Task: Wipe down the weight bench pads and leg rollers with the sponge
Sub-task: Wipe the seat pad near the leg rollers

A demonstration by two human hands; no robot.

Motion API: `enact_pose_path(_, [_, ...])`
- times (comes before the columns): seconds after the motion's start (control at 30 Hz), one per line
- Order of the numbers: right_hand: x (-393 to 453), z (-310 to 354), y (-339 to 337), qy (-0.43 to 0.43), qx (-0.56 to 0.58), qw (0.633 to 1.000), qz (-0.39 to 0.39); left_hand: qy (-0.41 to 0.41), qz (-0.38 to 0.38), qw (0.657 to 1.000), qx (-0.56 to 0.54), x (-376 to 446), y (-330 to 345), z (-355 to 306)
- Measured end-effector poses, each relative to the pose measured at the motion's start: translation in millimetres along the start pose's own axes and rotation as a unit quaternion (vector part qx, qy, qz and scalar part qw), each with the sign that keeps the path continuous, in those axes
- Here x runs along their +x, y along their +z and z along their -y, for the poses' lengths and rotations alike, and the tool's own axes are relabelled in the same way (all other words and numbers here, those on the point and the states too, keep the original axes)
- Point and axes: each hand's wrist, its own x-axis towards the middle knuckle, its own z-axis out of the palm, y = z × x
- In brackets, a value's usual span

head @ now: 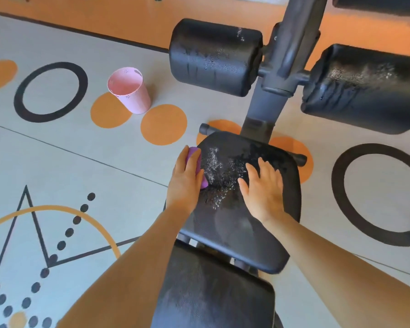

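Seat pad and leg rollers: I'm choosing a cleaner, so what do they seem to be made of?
The seat pad looks like black vinyl or faux leather: fine grain, with droplets beading on top. The leg rollers look like black foam, possibly skinned: matte, wrinkled and dented. Neither is certain from looks alone.

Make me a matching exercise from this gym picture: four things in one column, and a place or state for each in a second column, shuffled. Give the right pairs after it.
Things:
1. sponge
2. right hand
3. pink bucket
4. seat pad

Places or states:
A. stands on the patterned floor, left of the bench
B. lies flat, fingers spread, on the pad
C. purple, under the left hand at the pad's left edge
D. black, with glistening wet foam on its middle

Pairs: 1-C, 2-B, 3-A, 4-D
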Motion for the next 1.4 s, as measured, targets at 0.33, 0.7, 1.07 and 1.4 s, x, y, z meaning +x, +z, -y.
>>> enact_pose_path(0.33, [64,-28,73,-0.004,-0.010,1.000,-0.021,0.061,0.037,0.993,0.091,74,77,37])
enact_pose_path(0.7, [78,-35,112,0.064,0.049,0.995,-0.061,0.066,0.047,0.980,0.179,88,124,53])
enact_pose_path(1.07, [73,-36,120,0.060,0.022,0.996,-0.058,0.135,0.040,0.963,0.231,77,125,75])
enact_pose_path(1.4, [74,-33,120,0.060,0.020,0.995,-0.071,0.121,0.116,0.948,0.269,118,132,65])
